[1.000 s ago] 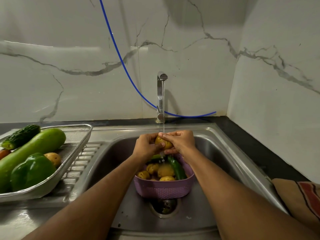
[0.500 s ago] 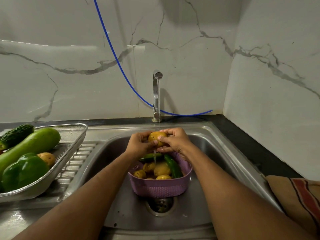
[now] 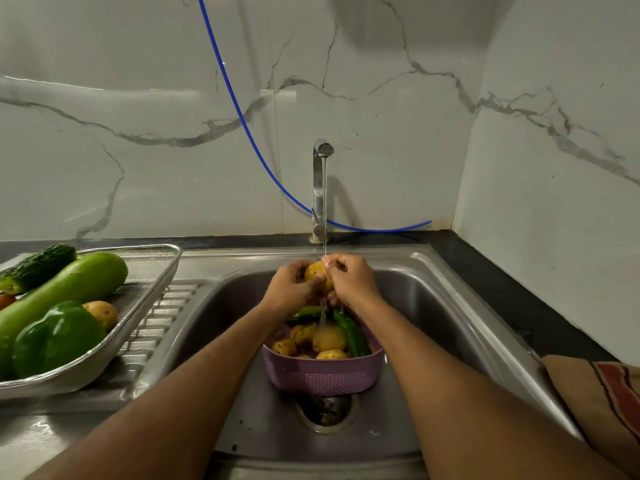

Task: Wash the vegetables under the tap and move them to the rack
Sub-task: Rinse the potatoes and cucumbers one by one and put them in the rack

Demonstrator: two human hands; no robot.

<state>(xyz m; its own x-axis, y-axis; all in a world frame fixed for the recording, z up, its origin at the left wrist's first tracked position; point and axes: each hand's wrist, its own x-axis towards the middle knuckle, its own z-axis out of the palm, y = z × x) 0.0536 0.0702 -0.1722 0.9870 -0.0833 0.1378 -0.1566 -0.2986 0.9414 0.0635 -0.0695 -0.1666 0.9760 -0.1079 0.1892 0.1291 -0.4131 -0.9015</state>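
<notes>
A yellow potato [image 3: 316,272] is held between my left hand [image 3: 290,289] and my right hand [image 3: 351,282] under the thin stream from the tap [image 3: 320,188]. Both hands grip it above a purple basket [image 3: 322,375] that stands in the sink [image 3: 433,306]. The basket holds several potatoes [image 3: 329,339] and green chillies [image 3: 351,332]. The metal rack [image 3: 152,289] on the drainboard at the left carries a long green gourd [image 3: 65,292], a green capsicum [image 3: 57,337], a cucumber [image 3: 38,266] and a potato [image 3: 102,313].
A blue hose [image 3: 242,116] runs down the marble wall behind the tap. The sink drain [image 3: 325,410] lies just in front of the basket. A striped cloth [image 3: 602,403] lies on the dark counter at the right.
Both hands have kept the potato under the water and turned it slightly, the right fingers now over its top. The view has shifted a little.
</notes>
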